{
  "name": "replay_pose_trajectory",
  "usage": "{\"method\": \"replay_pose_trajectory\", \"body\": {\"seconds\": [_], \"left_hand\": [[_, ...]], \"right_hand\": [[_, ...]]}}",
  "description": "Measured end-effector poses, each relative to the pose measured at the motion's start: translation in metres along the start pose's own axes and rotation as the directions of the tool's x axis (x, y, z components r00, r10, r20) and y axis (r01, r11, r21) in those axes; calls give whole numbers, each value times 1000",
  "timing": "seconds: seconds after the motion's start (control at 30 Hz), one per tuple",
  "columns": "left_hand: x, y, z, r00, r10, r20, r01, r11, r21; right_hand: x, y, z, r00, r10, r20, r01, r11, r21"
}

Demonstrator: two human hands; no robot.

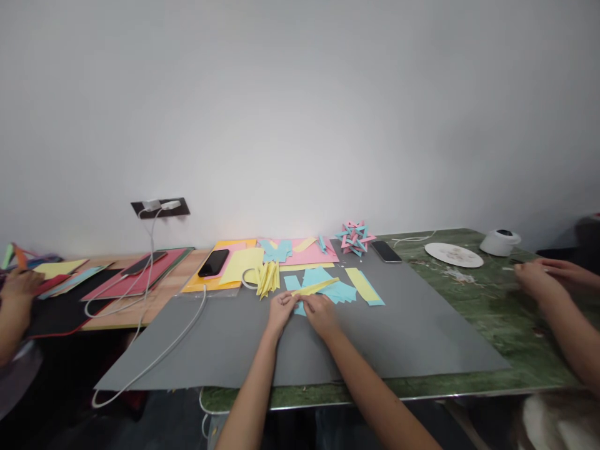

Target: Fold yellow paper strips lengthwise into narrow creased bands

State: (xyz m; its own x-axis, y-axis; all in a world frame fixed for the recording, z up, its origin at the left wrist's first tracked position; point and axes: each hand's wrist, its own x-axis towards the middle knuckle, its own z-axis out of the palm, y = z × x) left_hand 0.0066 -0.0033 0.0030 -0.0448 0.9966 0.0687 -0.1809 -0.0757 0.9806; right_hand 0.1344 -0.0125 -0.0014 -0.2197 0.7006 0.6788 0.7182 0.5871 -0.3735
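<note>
Both of my hands meet over the grey mat (398,350), pinching a folded yellow paper strip (319,287). My left hand (282,307) grips its near end, fingers closed. Close beside it, my right hand (319,312) has thumb and fingers pressed on the same strip, whose free end points right. Beneath and behind it lie several blue paper pieces (344,292). A bunch of folded yellow paper strips (268,279) sits just left of my hands. To the right are flat yellow and blue paper strips (365,287).
A pink-and-blue paper star model (356,238) stands at the back, beside a phone (385,252). Another phone (214,263) rests on coloured sheets at left. A white cable (175,344) crosses the mat. Co-workers' hands (539,278) show at right and far left. A white plate (454,255) lies right.
</note>
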Motion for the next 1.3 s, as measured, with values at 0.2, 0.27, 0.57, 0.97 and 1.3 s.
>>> {"method": "replay_pose_trajectory", "body": {"seconds": [0.2,0.27,0.57,0.97,1.3], "left_hand": [[2,-2,0,999,-22,-36,22,1000,-19],[2,-1,1,999,-25,-38,24,1000,-18],[-1,0,0,997,-22,70,20,999,32],[-2,3,1,979,-58,194,38,993,108],[0,1,1,998,5,67,-8,999,41]], "right_hand": [[-3,-1,1,984,147,-97,-145,989,34],[-4,1,3,960,262,-103,-254,963,88],[5,23,9,906,407,117,-393,706,590],[3,28,9,853,504,135,-437,547,714],[3,20,4,839,543,-27,-373,612,697]]}}
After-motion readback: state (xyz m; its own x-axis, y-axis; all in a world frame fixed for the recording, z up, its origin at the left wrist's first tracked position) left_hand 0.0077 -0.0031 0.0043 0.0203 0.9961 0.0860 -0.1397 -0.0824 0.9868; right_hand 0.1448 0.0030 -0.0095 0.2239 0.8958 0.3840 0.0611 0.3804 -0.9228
